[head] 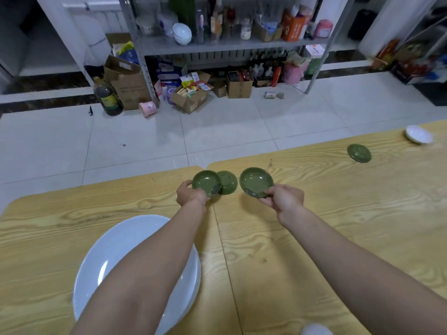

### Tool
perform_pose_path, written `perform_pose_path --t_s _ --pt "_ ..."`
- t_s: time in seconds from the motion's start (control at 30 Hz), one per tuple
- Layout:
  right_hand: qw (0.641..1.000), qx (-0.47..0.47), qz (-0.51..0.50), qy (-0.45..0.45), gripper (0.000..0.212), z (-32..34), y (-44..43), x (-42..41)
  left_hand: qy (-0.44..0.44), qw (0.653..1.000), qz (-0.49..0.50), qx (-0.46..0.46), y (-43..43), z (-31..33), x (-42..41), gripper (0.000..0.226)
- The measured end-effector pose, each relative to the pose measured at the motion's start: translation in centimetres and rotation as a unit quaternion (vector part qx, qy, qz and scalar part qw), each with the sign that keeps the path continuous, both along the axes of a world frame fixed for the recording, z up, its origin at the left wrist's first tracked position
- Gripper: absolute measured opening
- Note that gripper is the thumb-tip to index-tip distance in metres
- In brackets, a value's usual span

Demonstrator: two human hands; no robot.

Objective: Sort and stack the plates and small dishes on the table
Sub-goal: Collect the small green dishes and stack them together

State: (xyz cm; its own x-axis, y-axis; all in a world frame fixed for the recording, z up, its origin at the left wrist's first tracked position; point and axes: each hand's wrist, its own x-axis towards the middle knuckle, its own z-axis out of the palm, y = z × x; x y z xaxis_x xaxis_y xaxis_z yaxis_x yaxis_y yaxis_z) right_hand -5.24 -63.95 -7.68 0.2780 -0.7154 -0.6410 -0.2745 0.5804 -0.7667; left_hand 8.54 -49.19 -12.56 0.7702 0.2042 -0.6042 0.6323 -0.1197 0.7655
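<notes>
Altogether four green dishes, one per hand; one white dish.

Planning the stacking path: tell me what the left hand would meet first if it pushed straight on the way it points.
The left hand, holding a green dish, points away and slightly right. First in line is probably the upside-down green dish just behind the held one; depth between them is unclear.
</notes>
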Motion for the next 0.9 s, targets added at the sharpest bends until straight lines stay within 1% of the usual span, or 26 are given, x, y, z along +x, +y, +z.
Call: perform_pose_path --t_s 0.1,0.27,0.4,0.53,0.63,0.7,0.9 --pt "1.000 -0.029 -0.004 -0.005 0.019 1.5 -0.7 -2.8 -0.022 0.998 -0.056 -0.006 -0.1 2.2 -2.7 0.042" --pt "0.999 -0.042 -0.005 -0.035 0.021 4.4 -1.5 -8.8 -0.037 0.992 -0.110 -0.043 -0.2 5.7 -9.4 0.042" --pt "0.997 -0.048 -0.003 -0.054 0.020 6.1 -1.9 -14.5 -0.046 0.988 -0.141 -0.049 -0.8 7.9 -15.6 0.047" --pt "0.997 -0.044 0.006 -0.069 0.020 6.9 -2.6 -20.2 -0.051 0.986 -0.150 -0.058 -1.8 9.1 -22.0 0.049" --pt "0.996 -0.040 0.005 -0.080 0.025 7.4 -3.2 -24.2 -0.053 0.985 -0.153 -0.066 -2.9 9.8 -26.4 0.052" --pt "0.995 -0.043 0.000 -0.085 0.023 7.6 -3.7 -26.5 -0.053 0.983 -0.159 -0.073 -3.8 10.1 -28.9 0.053" --pt "0.995 -0.044 -0.018 -0.087 0.020 7.6 -5.7 -31.5 -0.048 0.979 -0.175 -0.092 -6.6 10.3 -34.1 0.052"
